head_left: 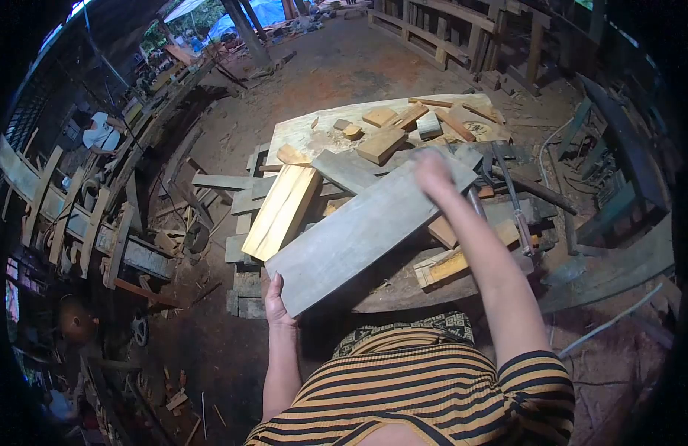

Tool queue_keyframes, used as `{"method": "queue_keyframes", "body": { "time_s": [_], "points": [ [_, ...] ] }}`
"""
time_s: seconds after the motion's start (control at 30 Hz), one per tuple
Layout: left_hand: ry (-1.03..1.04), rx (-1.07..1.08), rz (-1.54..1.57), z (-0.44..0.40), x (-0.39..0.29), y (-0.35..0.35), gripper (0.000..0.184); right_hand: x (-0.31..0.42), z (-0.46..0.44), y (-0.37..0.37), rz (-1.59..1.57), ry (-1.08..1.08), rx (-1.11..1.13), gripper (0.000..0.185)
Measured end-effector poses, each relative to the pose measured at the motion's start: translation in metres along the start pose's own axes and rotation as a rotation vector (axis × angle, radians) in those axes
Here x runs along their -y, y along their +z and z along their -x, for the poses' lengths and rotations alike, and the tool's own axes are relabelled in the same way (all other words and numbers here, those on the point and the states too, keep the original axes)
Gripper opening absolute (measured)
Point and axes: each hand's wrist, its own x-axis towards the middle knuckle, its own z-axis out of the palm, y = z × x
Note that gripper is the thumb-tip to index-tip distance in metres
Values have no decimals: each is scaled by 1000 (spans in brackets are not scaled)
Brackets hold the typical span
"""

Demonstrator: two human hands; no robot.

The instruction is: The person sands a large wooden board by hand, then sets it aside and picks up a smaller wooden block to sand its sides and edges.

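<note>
A long, flat grey wooden board lies slanted across the worktable in front of me, its near end sticking out over the edge. My left hand grips that near left corner, thumb up along the end and the other fingers hidden beneath. Over the far right end of the board is my right hand, smeared by motion. Whether its fingers hold anything does not show. A thick, pale yellow wooden block rests just left of the board, close to its edge.
Behind the board, a pale plywood sheet carries several offcuts, including a wooden block. Right of my arm lie a long metal clamp and a dark machine frame. A person sits at the far left near timber racks.
</note>
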Motion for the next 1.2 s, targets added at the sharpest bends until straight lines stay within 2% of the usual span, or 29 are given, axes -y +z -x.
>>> {"method": "queue_keyframes", "body": {
  "time_s": [0.07, 0.1, 0.13, 0.17, 0.2, 0.27, 0.3, 0.37, 0.43, 0.47, 0.5, 0.53, 0.57, 0.63, 0.67, 0.73, 0.77, 0.83, 0.87, 0.9, 0.97, 1.0, 1.03, 1.07, 1.13, 1.2],
  "points": [
    [-2, 21, 8, -2, 0, -1, 48, 56, 26, 20, -223, -47, 197, 31],
    [-7, 21, 1, -1, -1, -1, 48, 86, 47, 47, -237, -198, 208, 28],
    [-26, 4, 17, -1, -2, -1, 49, 125, 74, 49, -297, -156, 426, 26],
    [-47, -12, 30, -1, -3, 1, 49, 144, 101, 74, -216, -572, 321, 25],
    [-56, -8, 16, -1, -4, 2, 49, 169, 123, 70, -116, -806, 386, 25],
    [26, 42, -25, 0, -2, 7, 46, 186, 162, 78, -310, -1042, -31, 26],
    [21, 40, -32, 1, -1, 10, 46, 184, 159, 69, -314, -1034, -32, 26],
    [28, -41, -91, 4, -1, 13, 51, 171, 134, 42, -293, -1031, 382, 27],
    [25, -33, -74, 2, -1, 6, 51, 125, 95, 45, -360, -733, 391, 27],
    [20, -23, -61, 1, -1, 3, 51, 91, 73, 45, -342, -661, 225, 27],
    [18, -21, -54, 1, -1, 5, 51, 67, 48, 19, -309, -388, 312, 27],
    [10, 2, -30, 3, -1, 10, 49, 25, 24, 24, -300, -300, 150, 28],
    [0, 24, -7, 4, -1, 12, 46, -9, 5, 11, -133, -250, 84, 29],
    [7, 30, 0, 0, 0, 4, 46, -42, 2, -15, 114, -172, -226, 29],
    [23, 34, 6, -2, 0, 1, 46, -42, 3, -17, 114, -167, -230, 29],
    [28, 20, 2, -2, 1, -1, 46, -29, 8, -21, 11, -90, -46, 29],
    [33, 5, 0, -3, 2, -1, 46, -8, 16, -12, -63, -3, 136, 30],
    [33, -4, -6, -1, 2, 5, 46, 61, 70, -20, -249, -55, 266, 26],
    [41, -16, -7, 0, 2, 7, 45, 76, 86, 25, -205, -335, 253, 23],
    [31, -16, -14, 1, 2, 9, 45, 97, 118, 51, -251, -697, 74, 21],
    [-18, 28, -16, 2, -1, 12, 47, 158, 178, 30, -173, -848, 355, 22],
    [-21, 25, -22, 0, -4, 7, 47, 170, 205, 20, -231, -946, 336, 30],
    [-63, 57, -15, -4, -7, -4, 48, 171, 232, 45, -291, -990, 178, 40],
    [-103, 88, -6, -5, -9, -10, 49, 170, 237, 20, -199, -1057, 302, 44],
    [-49, 65, -23, -4, -4, -1, 50, 144, 229, 20, -361, -1072, 227, 38],
    [3, 41, -29, -1, -2, 3, 51, 115, 196, -29, -212, -915, 464, 35]
  ]
}}
